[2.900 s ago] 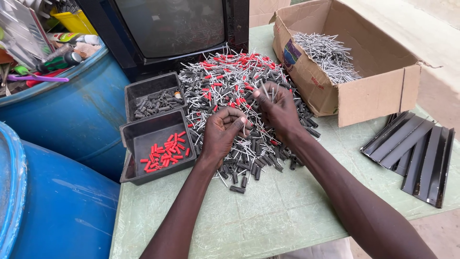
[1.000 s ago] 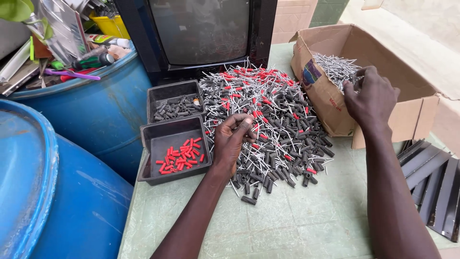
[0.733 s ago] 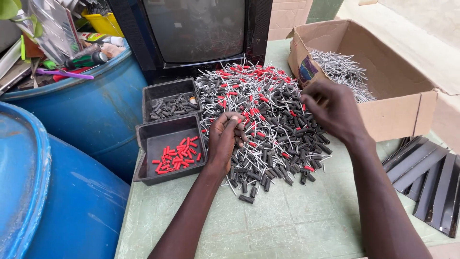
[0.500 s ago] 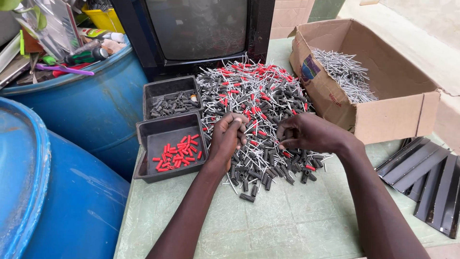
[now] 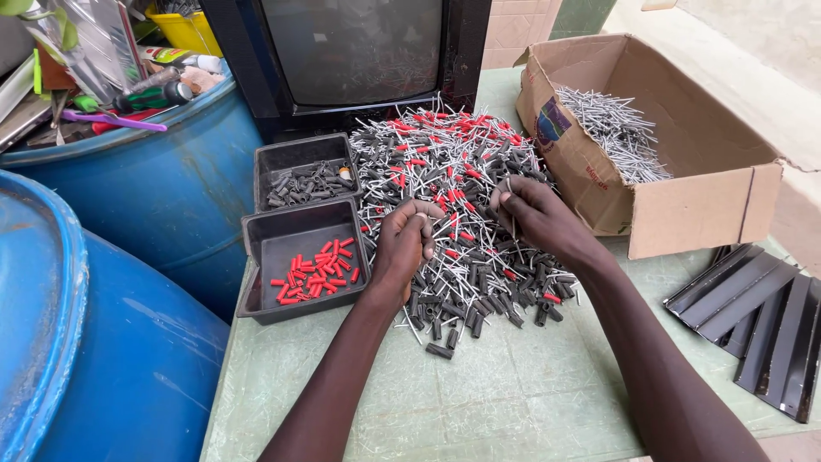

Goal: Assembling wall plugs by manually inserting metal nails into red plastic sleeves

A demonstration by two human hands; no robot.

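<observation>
Blue barrels (image 5: 162,197) left; black television (image 5: 359,51) behind; black metal strips (image 5: 761,321) right; yellow tub (image 5: 184,26) far left.

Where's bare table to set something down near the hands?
Bare green table lies in front of the pile, between the forearms and toward the black strips. It is crowded around the pile, where the trays, the cardboard box and the television hem it in.
</observation>
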